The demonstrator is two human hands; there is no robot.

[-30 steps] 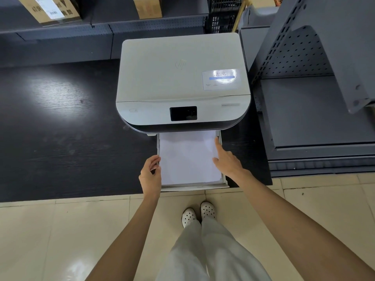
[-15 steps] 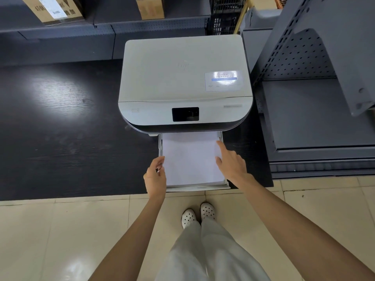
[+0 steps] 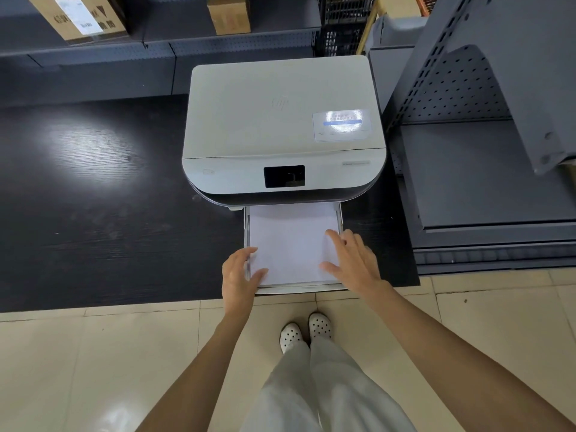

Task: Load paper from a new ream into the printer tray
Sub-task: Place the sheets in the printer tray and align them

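Dark wood tabletop [image 3: 93, 198] stretches off to the left. Left hand [image 3: 238, 277] sits at the tray's left edge, fingers relaxed, thumb lying on the paper [image 3: 291, 244], not gripping anything. The white stack lies flat in the pulled-out tray [image 3: 341, 219] under the printer [image 3: 280, 129]. Right hand [image 3: 353, 263] rests loose and spread on the paper's right side, nothing clasped. Grey shelving [image 3: 483, 182] stands right.

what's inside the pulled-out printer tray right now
A stack of white paper, with both hands at its sides. The tray floor beneath is covered.
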